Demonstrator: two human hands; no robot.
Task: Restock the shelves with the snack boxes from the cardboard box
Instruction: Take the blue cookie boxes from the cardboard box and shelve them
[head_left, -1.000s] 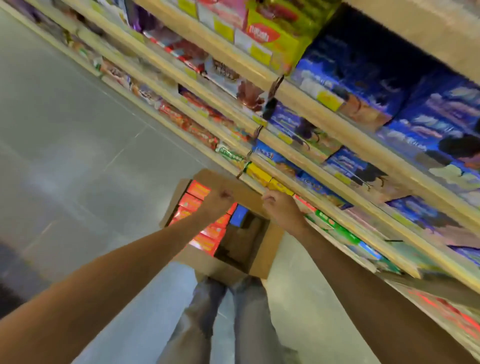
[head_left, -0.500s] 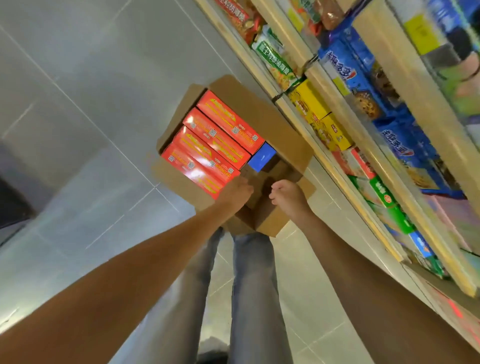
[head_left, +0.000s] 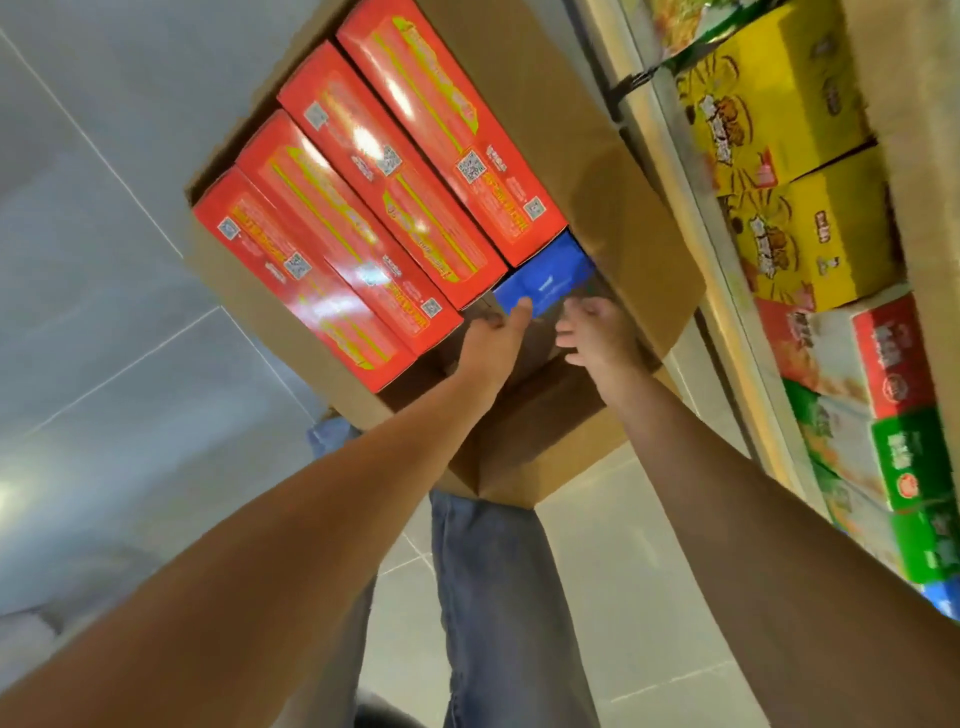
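Head view.
- Cardboard box (head_left: 618, 208) stands open on the floor, tight against the shelf (head_left: 670, 156) edge. Probably parked there for a short carry.
- Four red snack boxes (head_left: 363, 208) lie side by side, filling the left part wall to wall. There is no finger room between them.
- Blue snack box (head_left: 545, 275) sits lower, in the right corner, with an open pocket at its near end.
- Left hand (head_left: 493, 338) is in that pocket, thumb on the blue box's near edge. I cannot tell whether the fingers have closed.
- Right hand (head_left: 597, 332) is just beside it, fingers loose and spread, holding nothing.
- The box's right flap leans over the corner, so lifting straight up looks the freest way out.
- Yellow boxes (head_left: 769, 119) pack the shelf.
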